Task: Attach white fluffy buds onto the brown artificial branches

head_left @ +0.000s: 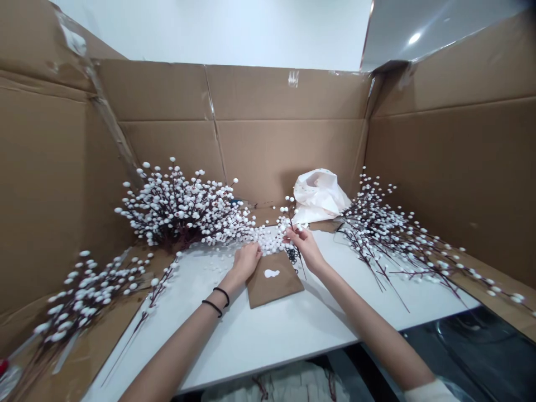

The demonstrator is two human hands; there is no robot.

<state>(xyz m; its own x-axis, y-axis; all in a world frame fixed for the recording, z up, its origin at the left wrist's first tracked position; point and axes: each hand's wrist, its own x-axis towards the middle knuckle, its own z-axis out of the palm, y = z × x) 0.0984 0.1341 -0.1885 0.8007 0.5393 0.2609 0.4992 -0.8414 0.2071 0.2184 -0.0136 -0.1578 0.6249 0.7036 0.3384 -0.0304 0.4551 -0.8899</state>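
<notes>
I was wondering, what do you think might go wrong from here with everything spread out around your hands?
The heaped white foam balls beside the left hand might scatter if that hand shifts, and strays could be hard to spot on the white table. The stem pinched in the right hand reaches down past the small black coils, so it could perhaps snag them.
</notes>
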